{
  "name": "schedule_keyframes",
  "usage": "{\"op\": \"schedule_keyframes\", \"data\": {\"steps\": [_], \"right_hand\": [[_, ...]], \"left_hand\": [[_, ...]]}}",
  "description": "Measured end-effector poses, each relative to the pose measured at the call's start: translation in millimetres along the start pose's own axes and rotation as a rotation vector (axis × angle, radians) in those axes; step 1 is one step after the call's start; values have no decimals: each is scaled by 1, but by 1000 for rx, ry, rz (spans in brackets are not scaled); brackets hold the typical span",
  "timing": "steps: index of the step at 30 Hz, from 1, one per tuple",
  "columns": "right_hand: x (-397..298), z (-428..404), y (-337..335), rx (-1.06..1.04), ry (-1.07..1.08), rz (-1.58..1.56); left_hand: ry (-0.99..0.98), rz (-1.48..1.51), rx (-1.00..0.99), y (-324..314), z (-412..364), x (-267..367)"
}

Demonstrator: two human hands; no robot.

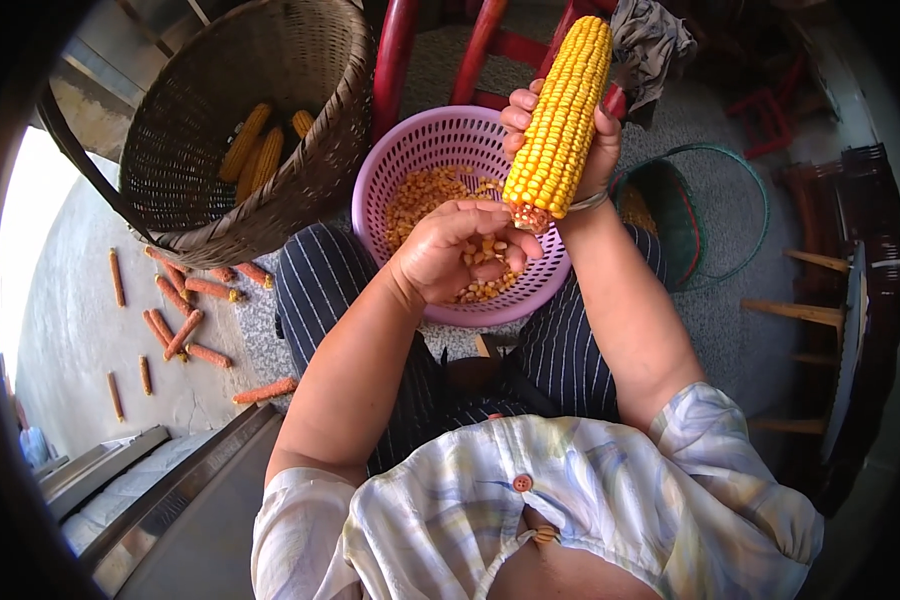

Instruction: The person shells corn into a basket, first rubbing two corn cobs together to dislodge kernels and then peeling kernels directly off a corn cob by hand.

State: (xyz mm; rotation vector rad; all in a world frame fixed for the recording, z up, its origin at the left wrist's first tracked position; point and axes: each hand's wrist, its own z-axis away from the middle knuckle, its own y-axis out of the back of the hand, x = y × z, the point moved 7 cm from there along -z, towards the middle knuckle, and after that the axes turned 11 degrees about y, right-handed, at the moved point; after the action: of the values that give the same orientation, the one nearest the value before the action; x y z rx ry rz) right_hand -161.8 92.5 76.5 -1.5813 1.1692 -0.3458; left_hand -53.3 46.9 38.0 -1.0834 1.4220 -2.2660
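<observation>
My right hand [600,146] grips a yellow ear of corn [562,112], tilted with its thick end up to the right. Bare reddish cob shows at its lower end, where a few kernels are gone. My left hand [457,247] is just below that end, fingers apart, the index finger and thumb close to the bare cob. Loose kernels show among its fingers; I cannot tell whether they rest in the hand or lie behind it. Under both hands a pink perforated plastic basket [371,157] sits between my knees, holding many loose corn kernels [427,195].
A large woven basket [330,150] with several ears of corn [244,142] stands at upper left. Stripped cobs [184,334] lie on the floor below it. A red wooden chair [480,52] with a grey cloth [649,45] is ahead. A green basket [682,277] stands at right.
</observation>
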Motion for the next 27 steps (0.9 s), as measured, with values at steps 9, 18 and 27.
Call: {"op": "schedule_keyframes", "data": {"steps": [9,18,27], "right_hand": [[2,5,13,181,57,177],[-6,17,22,366,119,284],[-3,27,10,360,52,410]], "left_hand": [[-146,-108,329,19,0,1],[-237,-75,221,16,0,6],[-229,-173,383,25,0,-6]]}}
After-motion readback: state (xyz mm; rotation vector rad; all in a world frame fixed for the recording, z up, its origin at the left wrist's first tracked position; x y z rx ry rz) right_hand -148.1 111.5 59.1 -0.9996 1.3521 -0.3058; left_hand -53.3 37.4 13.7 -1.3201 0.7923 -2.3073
